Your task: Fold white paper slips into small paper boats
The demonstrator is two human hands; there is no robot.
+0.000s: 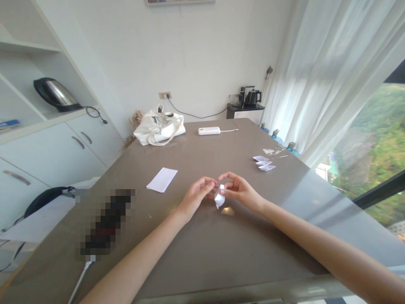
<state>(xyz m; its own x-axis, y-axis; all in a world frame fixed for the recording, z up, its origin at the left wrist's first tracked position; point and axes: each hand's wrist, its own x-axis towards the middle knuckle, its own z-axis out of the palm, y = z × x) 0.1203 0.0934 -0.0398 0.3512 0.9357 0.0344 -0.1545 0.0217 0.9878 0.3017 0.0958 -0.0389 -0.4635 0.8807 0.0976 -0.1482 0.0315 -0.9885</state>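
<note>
A small piece of folded white paper is upright just above the table, in front of me. My right hand pinches it at its right side, thumb on the near face, with the index finger arched above. Close by its left edge is my left hand, fingers curved and apart; whether a fingertip touches the paper is hard to see. Several small folded paper boats sit in a group to the right. A stack of white paper sheets lies to the left of my hands.
On the brown table are a white bag, a white power bank-like device with a short cable, and a pixelated dark object with a white cable. Curtains hang along the window at right.
</note>
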